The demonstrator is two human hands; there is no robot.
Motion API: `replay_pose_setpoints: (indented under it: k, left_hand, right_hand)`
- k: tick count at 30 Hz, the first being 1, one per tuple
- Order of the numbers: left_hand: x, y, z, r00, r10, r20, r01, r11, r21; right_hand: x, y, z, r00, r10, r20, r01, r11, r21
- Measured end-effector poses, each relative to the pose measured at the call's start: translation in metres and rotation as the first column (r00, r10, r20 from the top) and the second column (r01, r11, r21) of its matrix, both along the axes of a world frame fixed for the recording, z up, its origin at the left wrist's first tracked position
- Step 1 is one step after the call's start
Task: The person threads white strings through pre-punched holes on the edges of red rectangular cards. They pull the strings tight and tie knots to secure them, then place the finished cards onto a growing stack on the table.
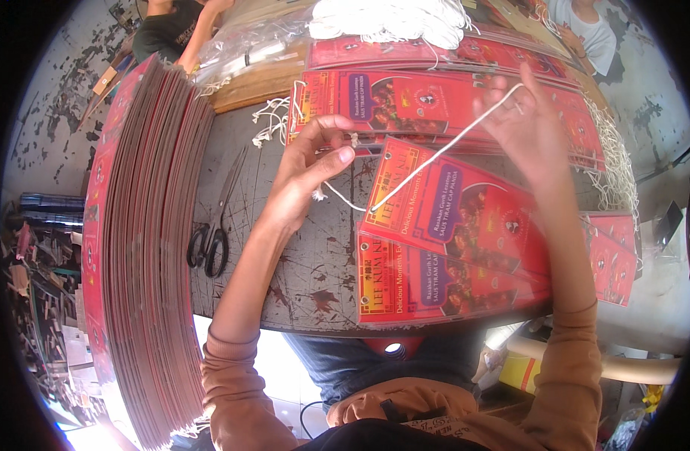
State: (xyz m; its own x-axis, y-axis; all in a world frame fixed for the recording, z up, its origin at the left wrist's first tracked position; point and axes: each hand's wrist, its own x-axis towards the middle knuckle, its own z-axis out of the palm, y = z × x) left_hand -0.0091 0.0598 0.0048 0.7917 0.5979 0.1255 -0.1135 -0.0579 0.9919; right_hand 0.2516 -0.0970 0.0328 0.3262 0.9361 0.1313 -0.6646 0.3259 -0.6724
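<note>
A white cord (450,144) passes through the corner eyelet of a red and yellow printed sign (465,207). The knotted end of the cord is pinched between the thumb and fingers of my left hand (315,158), left of the sign. From the eyelet the other side of the cord runs taut up to my right hand (529,131), where it catches around the raised fingers. My right hand is slightly blurred, above the sign's far right part. Beneath the top sign lies another similar sign (390,282), partly covered, near the table's front edge.
A tall stack of signs (146,248) rises at the left. Black-handled scissors (209,248) lie beside it on the scratched table (307,278). Corded signs (435,98) and a white cord bundle (390,19) are at the back. Two people (168,34) are across the table.
</note>
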Motion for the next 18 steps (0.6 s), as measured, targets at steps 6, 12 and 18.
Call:
replay_pose_setpoints:
  k: [6, 12, 18]
  left_hand:
    - [-0.007, 0.002, 0.012, 0.980, -0.177, -0.095, 0.179, 0.984, 0.012]
    - [-0.001, -0.001, 0.012, 0.954, -0.278, -0.110, 0.271, 0.960, -0.074]
    - [-0.006, 0.008, 0.004, 0.960, -0.278, -0.026, 0.277, 0.961, -0.016]
  right_hand:
    - [0.002, 0.001, 0.003, 0.998, 0.046, 0.035, -0.049, 0.996, 0.080]
    - [-0.003, 0.005, 0.003, 0.998, 0.029, 0.056, -0.034, 0.997, 0.075]
    - [0.006, 0.017, 0.035, 0.966, -0.095, 0.239, 0.064, 0.989, 0.137]
